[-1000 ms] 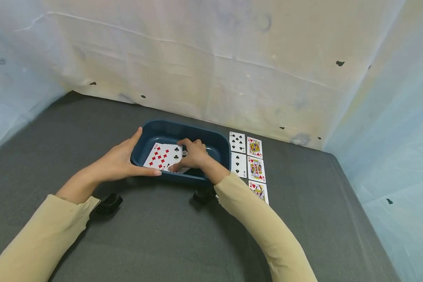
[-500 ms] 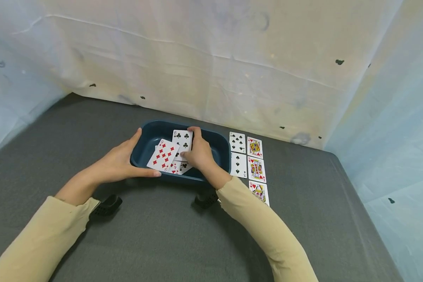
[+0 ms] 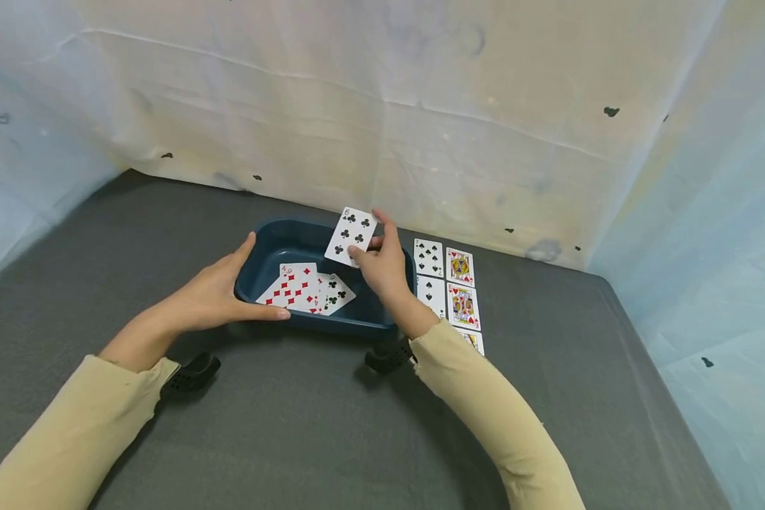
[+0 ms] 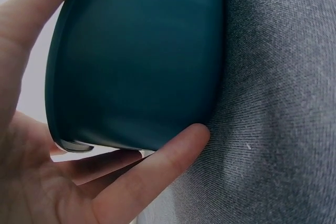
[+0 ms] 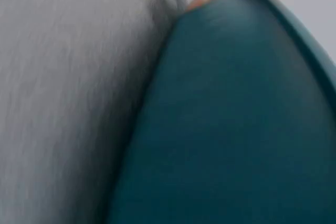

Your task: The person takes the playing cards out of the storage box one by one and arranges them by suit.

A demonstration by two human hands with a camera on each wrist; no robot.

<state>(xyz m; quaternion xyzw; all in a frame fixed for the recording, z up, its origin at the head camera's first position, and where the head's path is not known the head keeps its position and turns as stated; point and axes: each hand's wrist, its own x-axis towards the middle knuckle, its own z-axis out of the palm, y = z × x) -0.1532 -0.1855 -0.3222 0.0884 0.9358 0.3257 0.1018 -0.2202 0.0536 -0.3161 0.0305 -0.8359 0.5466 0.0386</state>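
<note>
Six of clubs (image 3: 346, 232), its edge in the right hand's grip (image 3: 385, 268), hangs clear above the tray (image 3: 338, 324) the left hand (image 3: 213, 292) holds.

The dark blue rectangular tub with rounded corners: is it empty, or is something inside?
Not empty: in the head view, overlapping white playing cards with red and black pips lie face up inside the dark blue tub.

six of clubs (image 3: 351, 236) raised and turned, diamond card (image 3: 297, 287) shifted

Soft light casts faint shadows on the counter (image 3: 280, 425) in front of the bin (image 3: 344, 325), itself blurred in the right wrist view.
</note>
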